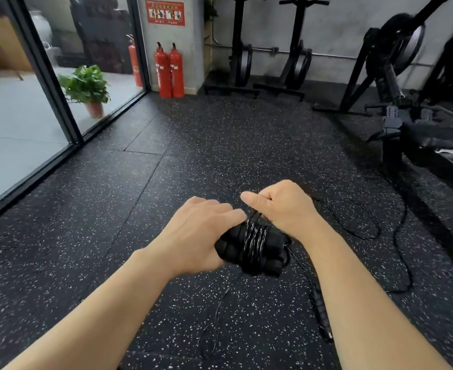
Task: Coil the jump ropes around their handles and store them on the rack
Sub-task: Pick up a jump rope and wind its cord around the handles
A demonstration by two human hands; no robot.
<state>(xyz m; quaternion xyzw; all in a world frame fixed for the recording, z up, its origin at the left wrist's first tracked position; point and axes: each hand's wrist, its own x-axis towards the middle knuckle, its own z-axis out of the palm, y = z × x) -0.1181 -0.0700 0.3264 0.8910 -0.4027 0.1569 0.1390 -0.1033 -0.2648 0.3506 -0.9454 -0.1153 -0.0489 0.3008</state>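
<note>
The left hand gripped the paired black foam handles, wound with thin black cord, above the speckled rubber floor; the right hand's curled fingers pinched the cord, its slack trailing rightward.

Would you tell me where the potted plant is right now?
In the head view, the potted plant stands upper left, behind the glass wall, left of the red fire extinguishers.
</note>
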